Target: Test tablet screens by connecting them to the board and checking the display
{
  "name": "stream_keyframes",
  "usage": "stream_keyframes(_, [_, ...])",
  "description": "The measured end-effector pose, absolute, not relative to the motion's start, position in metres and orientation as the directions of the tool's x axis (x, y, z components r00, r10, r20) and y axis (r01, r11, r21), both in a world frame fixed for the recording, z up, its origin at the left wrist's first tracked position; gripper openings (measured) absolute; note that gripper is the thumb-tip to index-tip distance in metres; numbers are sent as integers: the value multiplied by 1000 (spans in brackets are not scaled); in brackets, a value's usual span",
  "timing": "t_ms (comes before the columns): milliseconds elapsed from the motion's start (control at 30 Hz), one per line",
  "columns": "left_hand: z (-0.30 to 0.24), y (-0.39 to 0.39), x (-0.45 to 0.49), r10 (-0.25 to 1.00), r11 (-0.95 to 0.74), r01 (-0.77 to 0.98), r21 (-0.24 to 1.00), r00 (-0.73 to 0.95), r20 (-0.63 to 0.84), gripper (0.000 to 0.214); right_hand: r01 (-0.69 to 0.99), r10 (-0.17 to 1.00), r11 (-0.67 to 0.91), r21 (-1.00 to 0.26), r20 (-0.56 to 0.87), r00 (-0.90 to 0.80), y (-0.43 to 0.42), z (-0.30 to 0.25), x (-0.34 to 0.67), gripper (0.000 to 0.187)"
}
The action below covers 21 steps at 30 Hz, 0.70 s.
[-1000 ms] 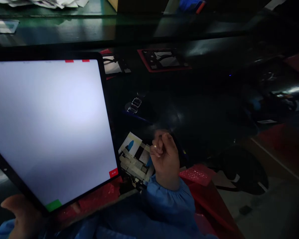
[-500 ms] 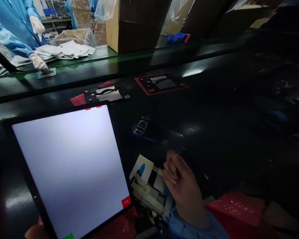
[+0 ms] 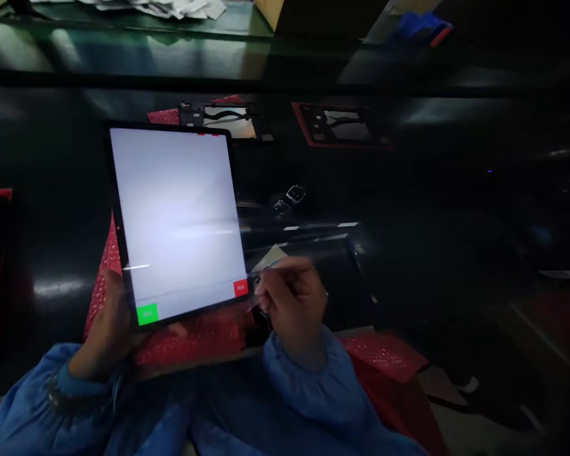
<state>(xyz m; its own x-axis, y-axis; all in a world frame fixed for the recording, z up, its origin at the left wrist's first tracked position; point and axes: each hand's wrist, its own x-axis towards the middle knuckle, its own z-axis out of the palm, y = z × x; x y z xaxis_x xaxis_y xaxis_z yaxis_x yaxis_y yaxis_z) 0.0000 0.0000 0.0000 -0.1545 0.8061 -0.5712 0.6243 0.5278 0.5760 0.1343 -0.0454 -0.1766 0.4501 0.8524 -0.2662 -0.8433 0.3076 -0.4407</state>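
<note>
A tablet with a bright white screen, a green square at its lower left and a red one at its lower right, is tilted up over red bubble wrap. My left hand grips its lower left corner. My right hand is closed beside the tablet's lower right corner, fingers pinched on something thin that I cannot make out. A pale card shows just above that hand.
Two open device frames lie on red mats on the dark bench behind. A small shiny clip sits mid-bench. A green belt with white sheets and a cardboard box run along the far side.
The tablet has moved away and looks smaller, now held at its lower left corner. My right hand has come left to the tablet's lower right corner. The view has dipped down.
</note>
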Motion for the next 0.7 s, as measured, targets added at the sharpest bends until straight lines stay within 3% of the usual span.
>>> stream_keyframes(200, [0, 2, 20, 794, 557, 496, 666, -82, -602, 104, -621, 840, 379, -686, -27, 542, -43, -168, 120, 13])
stream_keyframes(500, [2, 4, 32, 777, 551, 484, 680, -1, -629, 120, -579, 832, 315, -752, -75, 550, -47, -173, 126, 11])
stream_keyframes(600, [0, 3, 29, 795, 559, 419, 716, -24, -606, 106, -570, 839, 279, -773, -93, 537, -48, -176, 129, 11])
stream_keyframes(700, [-1, 3, 27, 808, 543, 363, 757, 19, -589, 75, -576, 843, 259, -775, -110, 526, -48, -180, 131, 12])
